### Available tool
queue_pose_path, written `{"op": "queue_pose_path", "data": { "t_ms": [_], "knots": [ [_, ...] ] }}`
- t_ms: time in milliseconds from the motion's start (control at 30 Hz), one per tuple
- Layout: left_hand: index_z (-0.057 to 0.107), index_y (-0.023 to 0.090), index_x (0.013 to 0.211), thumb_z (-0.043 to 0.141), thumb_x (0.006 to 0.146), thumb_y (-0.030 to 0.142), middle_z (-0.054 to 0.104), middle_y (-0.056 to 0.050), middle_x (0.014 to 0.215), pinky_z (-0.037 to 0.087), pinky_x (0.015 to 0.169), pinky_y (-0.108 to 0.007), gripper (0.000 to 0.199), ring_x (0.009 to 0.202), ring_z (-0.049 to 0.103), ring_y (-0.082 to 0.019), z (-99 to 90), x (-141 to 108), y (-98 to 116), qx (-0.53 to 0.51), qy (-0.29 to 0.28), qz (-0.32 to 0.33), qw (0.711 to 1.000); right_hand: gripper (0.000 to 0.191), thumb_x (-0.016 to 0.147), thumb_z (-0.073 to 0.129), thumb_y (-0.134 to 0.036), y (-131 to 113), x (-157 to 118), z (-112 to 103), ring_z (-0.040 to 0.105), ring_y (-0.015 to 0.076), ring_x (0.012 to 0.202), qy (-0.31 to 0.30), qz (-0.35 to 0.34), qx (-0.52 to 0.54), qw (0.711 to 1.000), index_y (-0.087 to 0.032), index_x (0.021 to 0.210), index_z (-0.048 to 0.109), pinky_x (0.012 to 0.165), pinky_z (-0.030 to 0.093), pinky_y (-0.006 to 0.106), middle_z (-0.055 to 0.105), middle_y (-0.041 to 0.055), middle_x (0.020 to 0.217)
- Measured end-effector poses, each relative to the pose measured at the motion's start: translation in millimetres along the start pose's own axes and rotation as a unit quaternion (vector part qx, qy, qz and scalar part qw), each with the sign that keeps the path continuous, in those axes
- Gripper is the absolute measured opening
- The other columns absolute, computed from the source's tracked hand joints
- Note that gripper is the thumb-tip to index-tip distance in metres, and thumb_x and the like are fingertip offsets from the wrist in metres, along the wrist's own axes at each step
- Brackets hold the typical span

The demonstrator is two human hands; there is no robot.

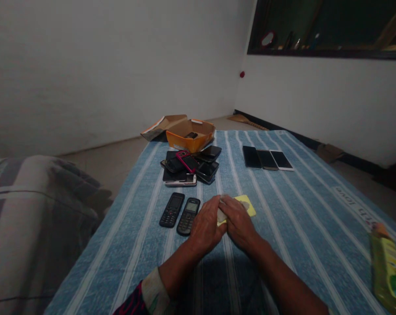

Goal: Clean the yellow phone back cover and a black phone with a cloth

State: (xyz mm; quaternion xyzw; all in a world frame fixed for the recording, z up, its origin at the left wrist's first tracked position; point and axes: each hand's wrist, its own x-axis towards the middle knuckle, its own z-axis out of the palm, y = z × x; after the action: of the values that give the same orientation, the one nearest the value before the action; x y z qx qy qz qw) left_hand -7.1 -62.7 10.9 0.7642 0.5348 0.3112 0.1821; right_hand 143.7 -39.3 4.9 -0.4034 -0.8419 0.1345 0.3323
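Observation:
My left hand (207,222) and my right hand (239,218) meet at the middle of the bed, fingers closed over a yellow-and-grey cloth (249,206). A flat yellow corner of it sticks out to the right, and a pale grey part shows between my hands. Whether something else lies under my palms is hidden. Just left of my left hand, a keypad phone (188,216) with a lit-looking grey screen touches or nearly touches my fingers. Beside it lies a second, black keypad phone (172,210). Both lie face up.
Farther off is a pile of phones (175,168), with an open orange box (191,139) behind it. Three smartphones (268,159) lie in a row at right. A bottle of yellowish liquid (388,271) lies near the right edge. Blue striped fabric (283,245) covers the surface.

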Motion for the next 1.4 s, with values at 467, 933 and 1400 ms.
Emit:
{"op": "queue_pose_path", "data": {
  "t_ms": [467,933,1400],
  "knots": [
    [0.030,0.017,0.143,0.064,0.078,0.029,0.048,-0.017,0.141,0.040,0.106,-0.056,0.074,0.130,0.046,-0.034,1.8,-2.7,-5.6,0.024,-0.008,0.008,1.000,0.046,0.086,0.038,-0.010,38.7,-18.2,-7.1,0.049,0.0240,0.129,0.090,0.094,-0.010,0.991,-0.018,0.123,0.065,0.108,0.039,0.049,0.059,0.0123,0.134],
    [0.034,0.014,0.140,0.063,0.077,0.023,0.051,-0.018,0.138,0.043,0.106,-0.052,0.070,0.129,0.048,-0.032,-0.9,-0.5,-2.6,0.024,-0.015,-0.001,1.000,0.047,0.085,0.040,-0.007,-1.7,-20.5,3.0,0.045,0.0246,0.134,0.017,0.025,-0.017,0.999,-0.015,0.127,0.061,0.111,0.036,0.049,0.057,0.0149,0.137],
    [0.035,0.014,0.140,0.064,0.077,0.026,0.051,-0.018,0.139,0.042,0.107,-0.053,0.070,0.129,0.048,-0.032,-1.5,-0.4,-0.4,0.023,-0.013,-0.005,1.000,0.045,0.086,0.039,-0.006,7.0,-37.7,11.5,0.044,0.0266,0.134,0.096,0.032,-0.067,0.993,-0.015,0.123,0.063,0.109,0.038,0.051,0.057,0.0163,0.135]
  ]
}}
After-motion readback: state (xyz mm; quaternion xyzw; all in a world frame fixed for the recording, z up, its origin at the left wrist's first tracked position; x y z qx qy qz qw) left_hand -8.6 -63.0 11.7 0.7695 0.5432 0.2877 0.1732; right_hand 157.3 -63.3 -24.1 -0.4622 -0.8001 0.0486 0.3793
